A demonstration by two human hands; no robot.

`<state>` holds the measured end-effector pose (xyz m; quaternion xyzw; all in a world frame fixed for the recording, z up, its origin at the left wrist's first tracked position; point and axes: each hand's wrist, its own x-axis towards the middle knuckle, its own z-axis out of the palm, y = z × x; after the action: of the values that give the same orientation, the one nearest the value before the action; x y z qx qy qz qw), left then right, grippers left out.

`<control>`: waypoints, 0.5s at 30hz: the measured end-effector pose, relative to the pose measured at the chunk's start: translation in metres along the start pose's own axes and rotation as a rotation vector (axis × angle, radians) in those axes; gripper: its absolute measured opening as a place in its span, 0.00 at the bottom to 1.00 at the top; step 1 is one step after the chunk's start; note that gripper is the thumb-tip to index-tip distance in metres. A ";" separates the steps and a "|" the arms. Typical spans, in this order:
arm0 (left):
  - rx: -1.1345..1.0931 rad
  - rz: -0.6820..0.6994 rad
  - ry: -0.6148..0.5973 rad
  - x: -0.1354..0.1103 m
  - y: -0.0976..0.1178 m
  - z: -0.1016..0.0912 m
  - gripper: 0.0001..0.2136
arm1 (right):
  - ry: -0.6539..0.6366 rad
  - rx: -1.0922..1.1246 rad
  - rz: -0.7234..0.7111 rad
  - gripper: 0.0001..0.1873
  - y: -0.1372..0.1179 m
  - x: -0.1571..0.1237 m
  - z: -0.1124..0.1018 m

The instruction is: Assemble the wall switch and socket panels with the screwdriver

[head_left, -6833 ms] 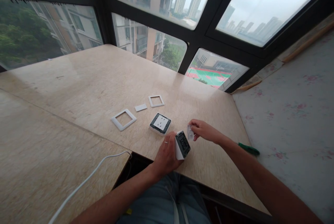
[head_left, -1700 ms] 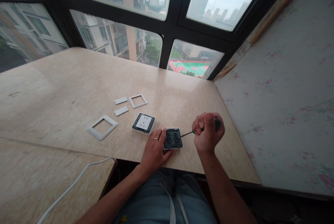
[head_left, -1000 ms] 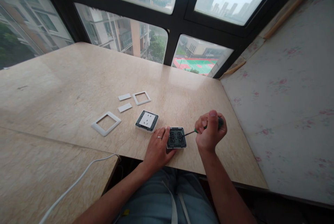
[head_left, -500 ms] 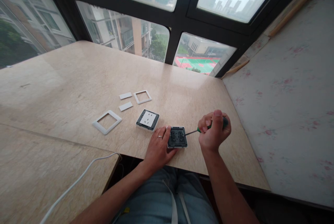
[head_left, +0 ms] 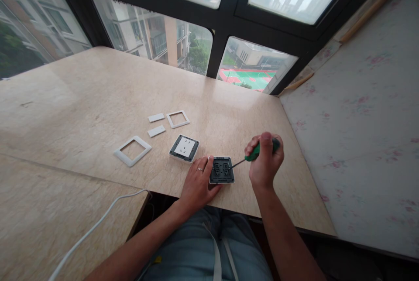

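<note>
A dark grey switch module [head_left: 221,170] lies flat near the front edge of the beige marble table [head_left: 98,93]. My left hand [head_left: 197,183], wearing a ring, rests against its left side and holds it down. My right hand [head_left: 264,162] is closed round a green-handled screwdriver [head_left: 258,151], whose metal tip touches the module's right part. A second module with a white socket face [head_left: 184,147] lies just left of and behind the first.
Left of the modules lie a large white frame [head_left: 132,150], a smaller white frame [head_left: 177,119] and two small white plates [head_left: 156,124]. A white cable [head_left: 98,225] runs over the lower slab at the left. Windows stand behind; a floral-patterned surface [head_left: 360,119] is at the right.
Over the last second my right hand has lifted slightly, with the screwdriver handle tilted higher. Much earlier my hands held the module and a small part in the air; it now lies on the table.
</note>
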<state>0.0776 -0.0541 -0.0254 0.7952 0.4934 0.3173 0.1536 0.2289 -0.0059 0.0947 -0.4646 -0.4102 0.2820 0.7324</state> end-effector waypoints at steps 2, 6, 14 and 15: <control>-0.006 -0.003 -0.003 0.000 0.000 0.000 0.41 | -0.052 -0.094 0.022 0.17 -0.001 0.005 -0.004; -0.010 -0.001 0.002 0.001 0.000 -0.001 0.41 | -0.245 -0.468 -0.033 0.18 -0.014 0.012 -0.012; -0.020 -0.008 0.000 0.000 0.001 -0.001 0.41 | -0.533 -1.076 -0.175 0.22 -0.051 0.026 -0.010; -0.022 -0.009 0.000 0.000 0.001 -0.001 0.41 | -0.635 -1.062 -0.149 0.21 -0.054 0.028 -0.010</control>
<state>0.0772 -0.0545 -0.0240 0.7913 0.4933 0.3219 0.1639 0.2536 -0.0106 0.1514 -0.6291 -0.7234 0.1122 0.2615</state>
